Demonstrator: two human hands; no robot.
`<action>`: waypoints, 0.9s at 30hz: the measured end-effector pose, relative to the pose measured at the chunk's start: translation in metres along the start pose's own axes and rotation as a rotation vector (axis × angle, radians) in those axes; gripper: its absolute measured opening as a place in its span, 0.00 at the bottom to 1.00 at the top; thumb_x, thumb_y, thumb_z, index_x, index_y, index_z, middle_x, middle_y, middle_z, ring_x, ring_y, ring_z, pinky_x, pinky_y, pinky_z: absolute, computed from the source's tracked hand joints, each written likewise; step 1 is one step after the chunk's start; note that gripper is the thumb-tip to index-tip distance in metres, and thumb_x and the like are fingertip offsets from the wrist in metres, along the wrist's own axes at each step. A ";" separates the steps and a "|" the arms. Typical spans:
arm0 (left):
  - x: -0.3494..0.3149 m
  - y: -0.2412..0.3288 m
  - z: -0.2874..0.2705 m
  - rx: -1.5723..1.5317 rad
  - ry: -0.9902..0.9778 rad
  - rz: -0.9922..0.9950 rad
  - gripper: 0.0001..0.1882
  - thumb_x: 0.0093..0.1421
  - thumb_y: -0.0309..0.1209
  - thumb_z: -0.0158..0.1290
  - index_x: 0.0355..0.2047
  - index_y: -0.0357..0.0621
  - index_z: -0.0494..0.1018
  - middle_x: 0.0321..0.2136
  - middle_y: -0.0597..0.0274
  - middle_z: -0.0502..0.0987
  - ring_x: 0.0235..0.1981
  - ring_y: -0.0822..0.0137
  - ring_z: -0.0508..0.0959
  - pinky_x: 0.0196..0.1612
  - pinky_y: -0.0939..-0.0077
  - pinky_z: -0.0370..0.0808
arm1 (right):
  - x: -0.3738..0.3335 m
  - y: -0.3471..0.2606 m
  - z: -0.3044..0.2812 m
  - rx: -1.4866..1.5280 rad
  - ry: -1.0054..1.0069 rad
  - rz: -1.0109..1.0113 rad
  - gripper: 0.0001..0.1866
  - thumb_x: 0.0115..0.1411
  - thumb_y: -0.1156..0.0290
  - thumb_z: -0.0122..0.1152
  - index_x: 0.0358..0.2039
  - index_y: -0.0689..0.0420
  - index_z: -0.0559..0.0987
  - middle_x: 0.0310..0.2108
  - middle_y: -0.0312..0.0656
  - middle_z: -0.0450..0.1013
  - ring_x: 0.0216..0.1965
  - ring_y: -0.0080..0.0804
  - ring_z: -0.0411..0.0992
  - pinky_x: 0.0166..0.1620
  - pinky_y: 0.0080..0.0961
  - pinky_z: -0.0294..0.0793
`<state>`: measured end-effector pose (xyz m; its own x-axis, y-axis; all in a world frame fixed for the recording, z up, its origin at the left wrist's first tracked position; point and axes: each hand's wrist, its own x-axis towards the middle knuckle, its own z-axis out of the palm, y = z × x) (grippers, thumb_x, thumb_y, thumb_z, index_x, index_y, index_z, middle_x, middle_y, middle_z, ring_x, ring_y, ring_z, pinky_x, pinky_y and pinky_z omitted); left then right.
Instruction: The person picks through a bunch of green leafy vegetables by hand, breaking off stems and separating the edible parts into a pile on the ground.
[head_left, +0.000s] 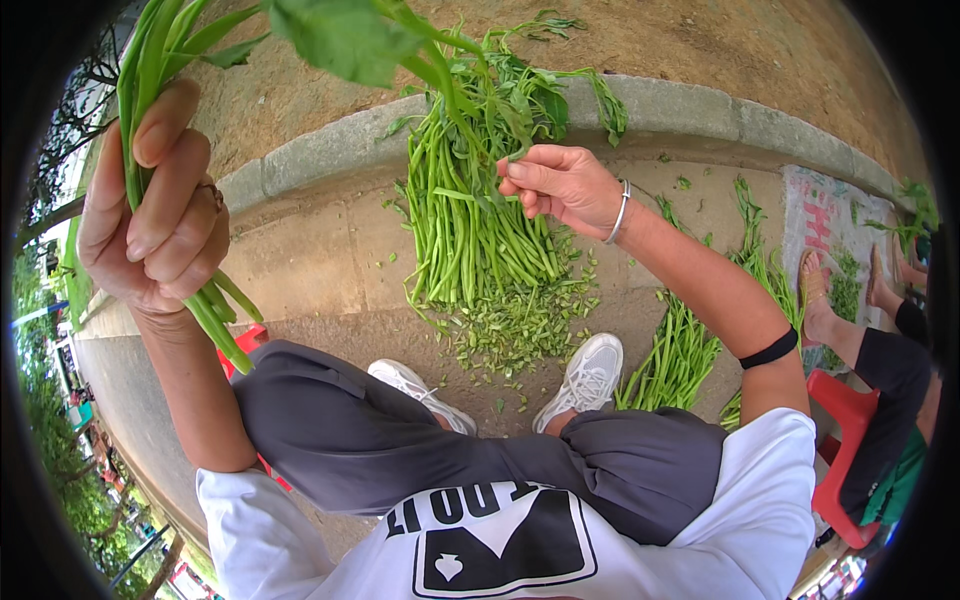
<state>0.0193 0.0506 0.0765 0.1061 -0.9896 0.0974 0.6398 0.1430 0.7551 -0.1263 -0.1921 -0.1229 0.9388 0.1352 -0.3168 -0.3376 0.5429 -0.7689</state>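
Note:
My left hand (pixel 165 215), raised at the left, is wrapped round a bunch of green leafy stalks (pixel 148 75), which look like water spinach. Their cut ends stick out below the fist, and the leafy tops arch over toward the middle. My right hand (pixel 568 188) pinches a small green leaf (pixel 518 154) between thumb and fingertips. Whether that leaf is still joined to a stalk I cannot tell. Below and beside the right hand lies a big heap of long green stalks (pixel 475 240), its leafy end resting on the kerb.
Chopped stem bits (pixel 515 325) lie scattered before my white shoes (pixel 590 375). More stalks (pixel 675 350) lie to the right. Beyond are a pale printed sack (pixel 825 215), another person's bare foot (pixel 815 300) and a red stool (pixel 845 450). A stone kerb (pixel 690 108) curves across the back.

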 end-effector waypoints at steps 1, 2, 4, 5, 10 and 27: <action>0.000 -0.001 0.000 0.001 0.000 -0.002 0.08 0.64 0.34 0.34 0.34 0.42 0.53 0.14 0.65 0.60 0.04 0.78 0.51 0.06 0.86 0.46 | 0.000 0.001 -0.001 0.005 0.004 -0.007 0.13 0.57 0.71 0.54 0.42 0.62 0.72 0.28 0.36 0.71 0.23 0.14 0.68 0.28 0.14 0.72; 0.001 -0.001 -0.001 0.001 -0.001 -0.004 0.08 0.64 0.34 0.34 0.34 0.42 0.53 0.14 0.65 0.60 0.04 0.78 0.51 0.06 0.86 0.47 | -0.001 0.002 -0.001 0.011 0.009 -0.013 0.12 0.57 0.71 0.53 0.41 0.62 0.72 0.27 0.36 0.71 0.23 0.14 0.68 0.28 0.13 0.72; 0.001 -0.001 -0.001 0.004 -0.002 -0.008 0.08 0.64 0.34 0.34 0.34 0.42 0.53 0.14 0.65 0.60 0.04 0.78 0.51 0.06 0.86 0.47 | -0.002 0.003 -0.002 -0.006 0.005 -0.032 0.11 0.57 0.73 0.52 0.41 0.62 0.73 0.27 0.36 0.71 0.22 0.14 0.68 0.27 0.13 0.71; 0.001 -0.001 -0.001 0.005 -0.002 -0.010 0.08 0.64 0.34 0.34 0.34 0.42 0.53 0.14 0.65 0.60 0.04 0.78 0.51 0.06 0.86 0.47 | -0.002 0.003 -0.003 -0.029 -0.002 -0.042 0.11 0.57 0.73 0.51 0.40 0.62 0.73 0.27 0.35 0.71 0.22 0.13 0.67 0.27 0.12 0.71; 0.000 0.000 0.001 0.013 0.006 -0.003 0.08 0.65 0.34 0.33 0.34 0.42 0.53 0.14 0.65 0.60 0.05 0.78 0.52 0.06 0.86 0.47 | -0.003 0.003 -0.003 -0.215 0.059 -0.082 0.11 0.53 0.77 0.47 0.36 0.61 0.75 0.25 0.31 0.71 0.19 0.11 0.62 0.23 0.10 0.63; 0.000 0.005 -0.007 -0.047 0.038 0.100 0.10 0.65 0.33 0.30 0.40 0.39 0.53 0.14 0.66 0.57 0.04 0.79 0.51 0.04 0.87 0.52 | 0.005 0.020 -0.025 -0.663 0.162 -0.227 0.10 0.52 0.77 0.44 0.28 0.59 0.77 0.18 0.27 0.64 0.21 0.12 0.59 0.26 0.10 0.60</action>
<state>0.0284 0.0514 0.0756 0.1994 -0.9690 0.1457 0.6597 0.2427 0.7113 -0.1296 -0.2011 -0.1538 0.9863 -0.0737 -0.1474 -0.1533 -0.0816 -0.9848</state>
